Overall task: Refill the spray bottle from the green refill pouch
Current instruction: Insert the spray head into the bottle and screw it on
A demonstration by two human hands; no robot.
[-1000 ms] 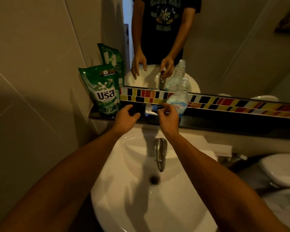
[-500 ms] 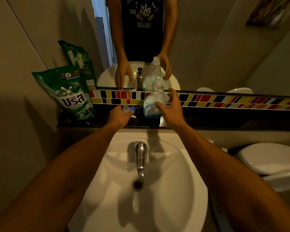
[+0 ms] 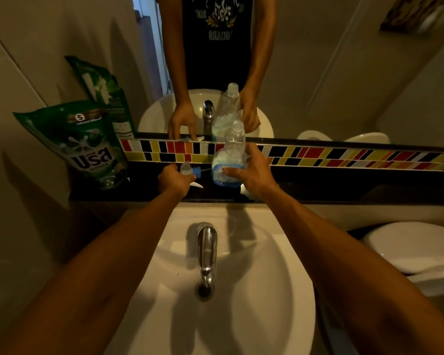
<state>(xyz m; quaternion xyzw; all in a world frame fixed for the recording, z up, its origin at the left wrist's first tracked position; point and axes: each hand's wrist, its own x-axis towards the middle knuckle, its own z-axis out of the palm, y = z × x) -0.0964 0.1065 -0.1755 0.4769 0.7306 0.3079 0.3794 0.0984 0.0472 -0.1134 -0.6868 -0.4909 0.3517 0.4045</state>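
A dark, glossy shelf (image 3: 344,185) runs along the wall below the mirror, behind the white sink. At its left end stands the green refill pouch (image 3: 87,147), upright and leaning back against the wall. Near the middle stands the clear spray bottle (image 3: 230,160), upright with its neck open. Between them, the spray head (image 3: 190,172) is at the shelf surface, partly hidden.

The left hand (image 3: 174,181) hides most of the sprayer head (image 3: 190,172).
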